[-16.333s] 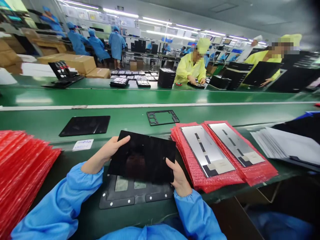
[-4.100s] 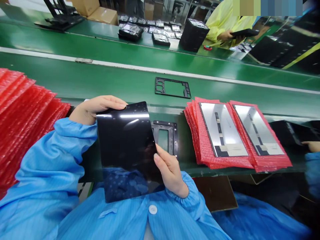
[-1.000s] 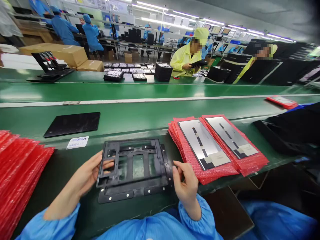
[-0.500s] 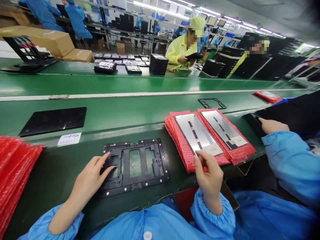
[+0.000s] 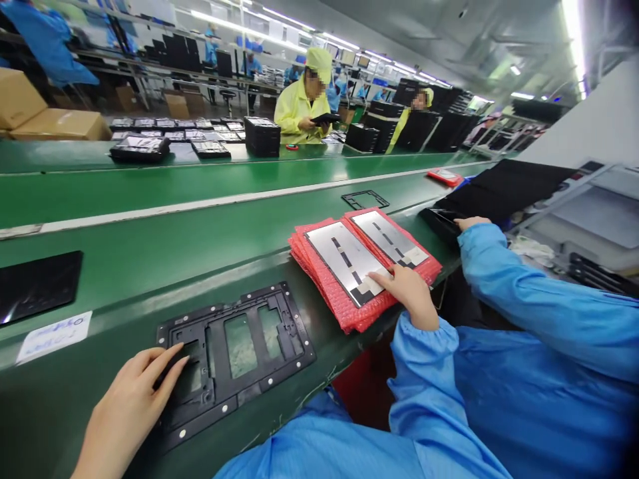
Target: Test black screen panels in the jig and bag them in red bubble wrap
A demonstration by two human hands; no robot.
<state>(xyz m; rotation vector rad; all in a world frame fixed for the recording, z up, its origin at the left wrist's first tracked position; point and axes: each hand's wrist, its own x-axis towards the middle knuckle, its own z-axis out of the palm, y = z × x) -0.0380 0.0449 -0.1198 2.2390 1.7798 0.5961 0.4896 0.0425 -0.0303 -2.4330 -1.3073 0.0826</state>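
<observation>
A black plastic frame (image 5: 218, 349) with cut-out windows and small round silver dots lies on the green bench. My left hand (image 5: 130, 392) rests on its left end, thumb and forefinger slightly apart; the other fingers are partly hidden. Two silver-backed display panels, the nearer (image 5: 332, 253) and the farther (image 5: 382, 229), lie on stacked red bubble-wrap sleeves (image 5: 319, 283). My right hand (image 5: 412, 293) is on the nearer panel's lower right corner, thumb on its surface beside a pale label and fingers at its edge. That panel still lies flat.
A black glossy panel (image 5: 40, 283) and a white paper label (image 5: 54, 336) lie to the left. Beyond the sleeves is a thin black frame (image 5: 366, 199). A co-worker's hand (image 5: 472, 223) touches a black case at right. Opposite, a person in yellow (image 5: 304, 106) holds a dark device.
The view has swung to the right. My right hand has moved from the nearer panel's bottom edge onto its lower right corner. My left hand stays at the black frame, thumb and forefinger closer together.
</observation>
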